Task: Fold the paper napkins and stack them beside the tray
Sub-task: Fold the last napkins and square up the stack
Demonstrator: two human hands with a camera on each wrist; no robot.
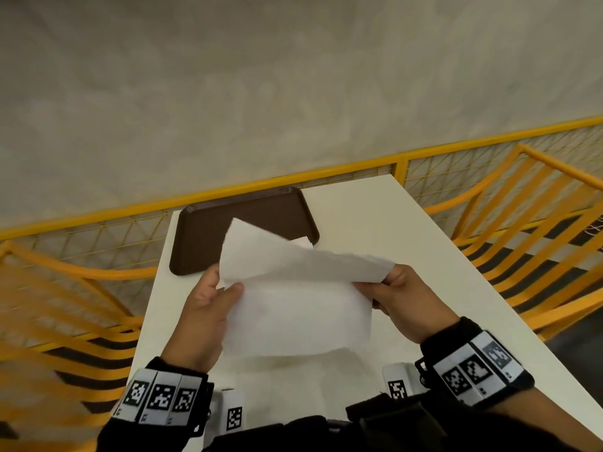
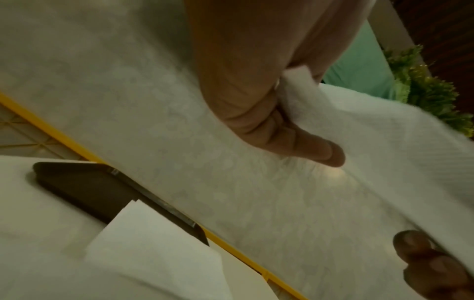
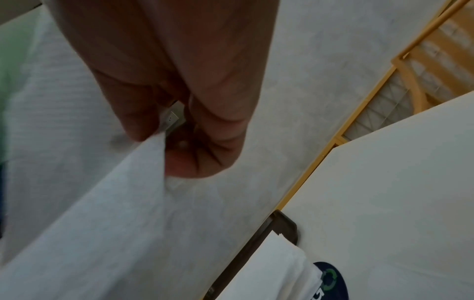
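While the napkin (image 1: 293,308) hangs in the air above the near part of the white counter (image 1: 375,223), short of the brown tray (image 1: 202,233), both hands have it by its upper corners. The left hand (image 1: 205,308) pinches the left corner between thumb and fingers (image 2: 315,150), and the right hand (image 1: 404,298) pinches the right corner, with the thumb (image 3: 189,162) pressed against the sheet's edge. The top portion is bent over toward the far side, so the step in hand looks like the first fold, made in mid-air.

To do it well, I would judge that the two pinched corners should travel together at the same height, so the flap comes down square and not skewed. The paper is thin and limp; pulling the hands apart too hard could tear it, and too little tension lets the middle sag and wrinkle. Lowering the sheet onto the counter before creasing would give a firm backing, and a flat sweep along the fold would set it.

More white paper (image 2: 159,243) lies over the tray's near edge, with another sheet on the counter under the hands. The finished fold belongs beside the tray, so the bare counter to its right seems the natural spot for the stack
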